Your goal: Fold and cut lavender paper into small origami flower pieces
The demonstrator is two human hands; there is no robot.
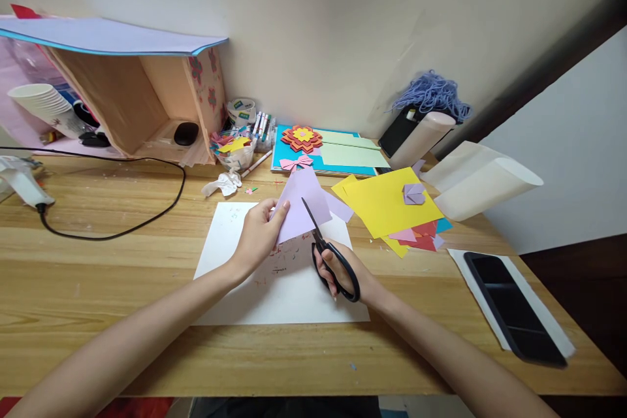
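Head view. I take the white sheet (245, 304) on the bench (122, 287) as the dial. The lilac paper (304, 206) is held at 12 o'clock, over the sheet's far edge.

Left hand (257, 232): at 11 o'clock, pinching the paper at its left edge, thumb on the near face. Right hand (343, 268): at 3 o'clock, wrapped around the handles of the scissors (321, 245). The blades point to 11 o'clock, with one lying across the paper's near face. I cannot tell whether the edges are biting.

Handling, by my judgement. Paper: very light, thin and flexible; it should hold a crease but bend or tear if pulled sideways. Grip it flat between thumb and fingers, close to the working edge, keeping fingertips out of the blade line. Light pressure should suffice; I would expect little slip on a dry surface. Scissors: rigid and heavier than the paper; take them by the handle loops only, never by the blades.

Clearance: yellow paper (386, 202) lies at 2 o'clock; a phone (512, 307) lies between 3 and 4 o'clock, well apart from both hands.
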